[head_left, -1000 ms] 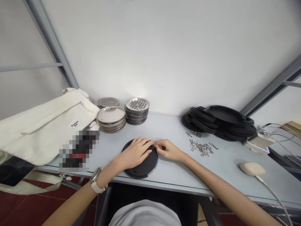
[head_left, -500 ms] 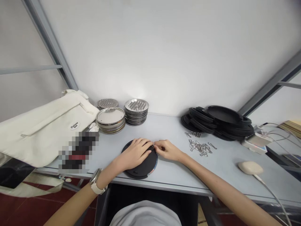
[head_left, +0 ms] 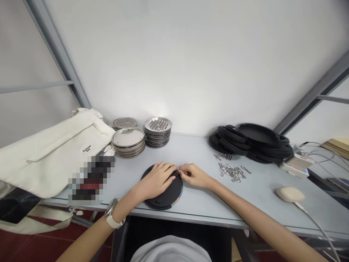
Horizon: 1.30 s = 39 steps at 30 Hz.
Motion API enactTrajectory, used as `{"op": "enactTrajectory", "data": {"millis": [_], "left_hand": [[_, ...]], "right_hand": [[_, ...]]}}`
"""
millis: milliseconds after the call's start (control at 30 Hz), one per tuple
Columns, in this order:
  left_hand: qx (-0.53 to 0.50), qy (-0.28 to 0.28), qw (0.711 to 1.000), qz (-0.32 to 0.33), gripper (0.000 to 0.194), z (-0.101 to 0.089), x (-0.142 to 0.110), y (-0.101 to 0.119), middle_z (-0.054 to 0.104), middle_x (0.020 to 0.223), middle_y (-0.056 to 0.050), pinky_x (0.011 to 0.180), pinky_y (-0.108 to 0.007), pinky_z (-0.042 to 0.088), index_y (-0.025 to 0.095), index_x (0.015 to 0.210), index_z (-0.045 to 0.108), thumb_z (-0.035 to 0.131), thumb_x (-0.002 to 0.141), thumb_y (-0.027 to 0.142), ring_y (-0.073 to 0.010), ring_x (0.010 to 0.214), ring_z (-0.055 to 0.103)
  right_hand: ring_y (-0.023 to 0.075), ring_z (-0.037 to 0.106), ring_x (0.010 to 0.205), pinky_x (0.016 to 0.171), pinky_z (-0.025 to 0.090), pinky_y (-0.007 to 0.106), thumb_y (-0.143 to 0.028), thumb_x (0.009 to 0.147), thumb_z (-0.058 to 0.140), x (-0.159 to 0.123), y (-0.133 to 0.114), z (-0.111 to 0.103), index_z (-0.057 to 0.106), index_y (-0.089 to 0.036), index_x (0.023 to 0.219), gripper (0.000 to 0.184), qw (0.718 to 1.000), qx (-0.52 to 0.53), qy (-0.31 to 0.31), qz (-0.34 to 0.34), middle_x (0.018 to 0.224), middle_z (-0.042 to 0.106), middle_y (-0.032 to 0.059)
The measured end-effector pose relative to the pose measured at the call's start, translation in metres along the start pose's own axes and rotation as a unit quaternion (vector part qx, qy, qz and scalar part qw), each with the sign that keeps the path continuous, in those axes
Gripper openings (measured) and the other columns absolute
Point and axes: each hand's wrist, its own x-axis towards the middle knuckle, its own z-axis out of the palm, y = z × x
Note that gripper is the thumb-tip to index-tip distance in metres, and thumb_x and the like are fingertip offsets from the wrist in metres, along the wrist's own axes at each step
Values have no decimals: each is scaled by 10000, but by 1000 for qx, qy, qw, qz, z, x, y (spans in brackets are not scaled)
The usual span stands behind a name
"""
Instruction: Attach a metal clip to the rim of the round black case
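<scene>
Disc: a black disc lay flat near the front edge of the table, directly before the person.
Left hand: the left hand rested palm-down on the disc, fingers spread and pressing it still.
Right hand: the right hand was pinched narrow at the disc's far right rim, thumb and forefinger closed on a small metal clip; the clip was too small to make out in detail.
Handling: the disc looked light, stiff and matte, so likely not slippery; best gripped by its rim or pinned flat. The clip seemed hard, springy and easy to drop, calling for a fingertip pinch.
Nearby: loose clips lay right of the hands; black discs were stacked beyond; metal plates and perforated plates stood behind.
Writing: a cream bag carried a small oval label, its words unreadable.
</scene>
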Motion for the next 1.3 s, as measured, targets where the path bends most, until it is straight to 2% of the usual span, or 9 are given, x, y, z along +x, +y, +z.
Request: {"op": "enactTrajectory", "data": {"millis": [367,1033,1300], "left_hand": [[7,-1,1000,7,327,-1,0,1,506,1243,-54,957,-392,362,247,1289,429,325,980,253,-212,1125,441],[11,7,1000,10,334,-1,-1,2,516,1234,-61,956,-394,368,239,1301,422,319,983,258,-208,1130,440],[12,8,1000,11,336,-2,-2,2,516,1236,-64,957,-389,374,243,1305,417,322,985,273,-208,1138,443]], "right_hand": [[69,298,498,476,244,198,-246,878,399,0,-1,2,349,-180,604,286,999,20,-3,27,529,322,-65],[72,296,493,486,246,207,-197,846,412,0,-5,3,322,-186,593,268,1000,-14,2,21,526,315,-68],[85,326,511,526,265,222,-202,863,415,0,-7,1,343,-189,597,277,998,-65,19,-13,523,358,-58]]}}
